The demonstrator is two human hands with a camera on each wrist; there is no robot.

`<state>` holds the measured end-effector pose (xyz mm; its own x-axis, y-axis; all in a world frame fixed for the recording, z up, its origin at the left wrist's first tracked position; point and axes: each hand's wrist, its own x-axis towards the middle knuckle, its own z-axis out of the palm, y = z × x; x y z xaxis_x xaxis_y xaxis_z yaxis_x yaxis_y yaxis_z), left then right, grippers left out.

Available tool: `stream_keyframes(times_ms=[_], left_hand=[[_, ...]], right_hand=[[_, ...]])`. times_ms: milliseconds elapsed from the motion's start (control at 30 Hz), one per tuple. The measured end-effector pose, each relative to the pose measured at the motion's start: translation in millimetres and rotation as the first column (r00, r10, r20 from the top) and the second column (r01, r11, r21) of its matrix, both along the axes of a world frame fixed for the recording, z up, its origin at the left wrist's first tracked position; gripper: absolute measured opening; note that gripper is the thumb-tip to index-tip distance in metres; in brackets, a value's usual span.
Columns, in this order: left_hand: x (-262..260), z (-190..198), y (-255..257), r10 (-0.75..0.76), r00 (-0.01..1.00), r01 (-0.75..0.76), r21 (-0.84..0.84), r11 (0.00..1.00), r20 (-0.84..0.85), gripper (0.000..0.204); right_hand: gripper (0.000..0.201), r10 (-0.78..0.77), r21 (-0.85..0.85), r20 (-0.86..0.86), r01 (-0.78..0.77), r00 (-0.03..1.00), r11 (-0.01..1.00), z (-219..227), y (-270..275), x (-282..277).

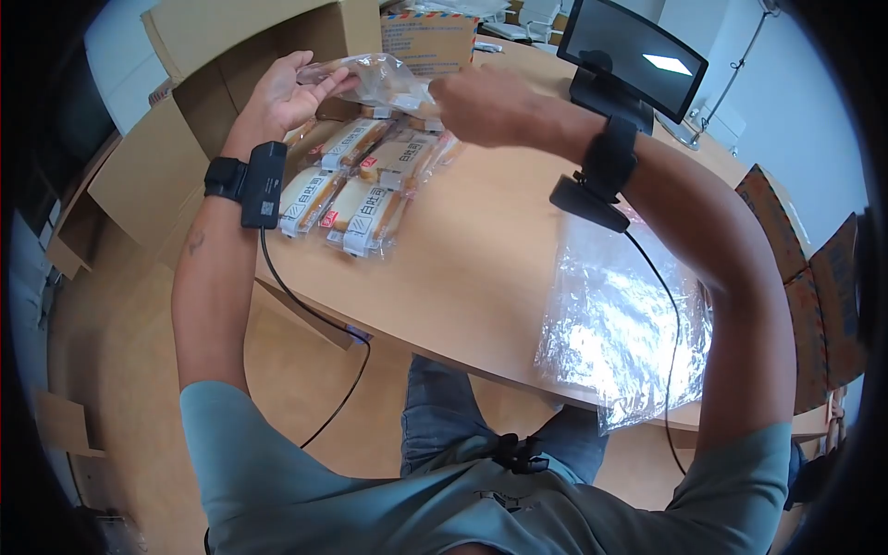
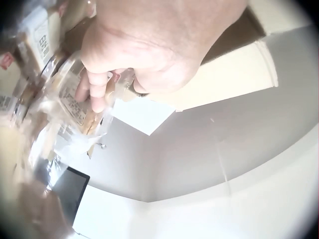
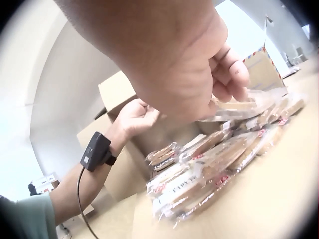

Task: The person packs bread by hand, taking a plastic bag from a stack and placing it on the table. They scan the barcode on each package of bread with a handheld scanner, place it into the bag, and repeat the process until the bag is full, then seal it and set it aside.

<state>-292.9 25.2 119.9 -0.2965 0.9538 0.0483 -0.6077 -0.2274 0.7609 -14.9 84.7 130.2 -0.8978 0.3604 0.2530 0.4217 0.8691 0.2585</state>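
A clear plastic bread package [image 1: 379, 81] is held up over the far side of the table between my hands. My left hand [image 1: 294, 94] holds its left end; the left wrist view shows bent fingers over the printed wrapper [image 2: 75, 107]. My right hand [image 1: 486, 106] grips the other end with curled fingers, partly hidden in the head view. Through the film, bread [image 3: 239, 105] shows below the right fingers. Under and in front of the hands lie several wrapped bread packs [image 1: 365, 208] with white labels, close together in rows.
An open cardboard box [image 1: 259, 55] stands behind the left hand. Another carton [image 1: 430, 44] and a monitor [image 1: 634, 60] stand at the back. Flat clear plastic bags [image 1: 620, 314] lie on the table [image 1: 462, 268] at the right, by its front edge. More cartons [image 1: 805, 277] are at far right.
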Motion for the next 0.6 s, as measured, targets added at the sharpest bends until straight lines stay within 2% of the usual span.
stream_keyframes(times_ms=[33, 67, 100, 133, 167, 200, 233, 267, 300, 333, 367, 400, 467, 500, 600], left_hand=[[-1.2, 2.3, -0.4, 0.052, 0.994, -0.052, -0.006, 0.999, -0.100, 0.040], [-4.0, 4.6, -2.6, 0.059, 0.993, -0.059, 0.000, 0.998, -0.100, 0.040], [-7.6, 8.6, -5.5, 0.107, 0.947, -0.117, -0.014, 0.993, -0.303, 0.037], [-9.4, 14.4, -8.2, 0.143, 0.857, -0.173, -0.016, 0.985, -0.494, 0.034], [-10.9, 21.8, -9.7, 0.142, 0.856, -0.171, -0.013, 0.985, -0.498, 0.034], [-11.2, 32.2, -12.5, 0.162, 0.746, -0.269, -0.070, 0.960, -0.646, 0.029], [-14.4, 41.6, -14.3, 0.160, 0.612, -0.375, -0.106, 0.921, -0.774, 0.026], [-16.9, 51.5, -14.7, 0.161, 0.609, -0.374, -0.102, 0.922, -0.777, 0.026], [-23.7, 61.0, -11.3, 0.199, 0.562, -0.414, -0.065, 0.908, -0.803, 0.025], [-25.3, 69.8, -11.1, 0.235, 0.513, -0.452, -0.027, 0.891, -0.826, 0.024], [-27.5, 77.7, -12.8, 0.279, 0.490, -0.463, 0.025, 0.886, -0.826, 0.025], [-31.2, 83.5, -14.0, 0.279, 0.489, -0.466, 0.023, 0.885, -0.826, 0.025], [-37.6, 94.7, -17.1, 0.348, 0.489, -0.472, 0.093, 0.877, -0.800, 0.018], [-60.3, 100.5, -11.1, 0.372, 0.526, -0.487, 0.087, 0.869, -0.765, 0.016], [-61.4, 108.9, -19.5, 0.411, 0.526, -0.483, 0.137, 0.865, -0.744, 0.017]], right_hand=[[0.018, 0.024, 0.033, -0.040, -0.022, 0.999, 0.999, 6.9, 11.7, -5.6], [0.018, 0.050, 0.065, -0.079, -0.045, 0.996, 0.997, 8.9, 21.5, -8.3], [0.018, 0.030, 0.054, -0.147, -0.023, 0.989, 0.998, 26.7, 13.9, -3.4], [0.018, 0.032, 0.058, -0.150, -0.024, 0.988, 0.998, 38.2, 17.3, -2.7], [0.018, -0.012, -0.114, -0.195, -0.011, 0.981, 0.993, 50.9, 22.2, -3.0], [0.019, -0.063, -0.282, -0.231, -0.005, 0.971, 0.959, 63.0, 26.4, -2.3], [0.019, -0.064, -0.278, -0.235, -0.004, 0.970, 0.961, 78.4, 22.7, -2.5], [0.018, -0.116, -0.307, -0.248, 0.035, 0.962, 0.951, 94.0, 18.6, -4.1], [0.019, -0.167, -0.338, -0.257, 0.073, 0.952, 0.938, 105.2, 14.0, -4.2], [0.019, -0.166, -0.337, -0.258, 0.072, 0.952, 0.939, 111.2, 11.5, -2.9], [0.019, -0.175, -0.428, -0.345, 0.011, 0.922, 0.904, 115.4, 8.5, -1.8], [0.019, -0.193, -0.510, -0.427, -0.058, 0.883, 0.858, 118.3, 7.1, -1.2], [0.019, -0.166, -0.523, -0.455, -0.111, 0.875, 0.845, 123.9, 3.4, 2.8], [0.019, -0.143, -0.533, -0.483, -0.161, 0.864, 0.831, 126.2, 2.5, 5.3], [0.018, -0.131, -0.563, -0.526, -0.229, 0.840, 0.794, 130.8, -7.2, 9.5]])
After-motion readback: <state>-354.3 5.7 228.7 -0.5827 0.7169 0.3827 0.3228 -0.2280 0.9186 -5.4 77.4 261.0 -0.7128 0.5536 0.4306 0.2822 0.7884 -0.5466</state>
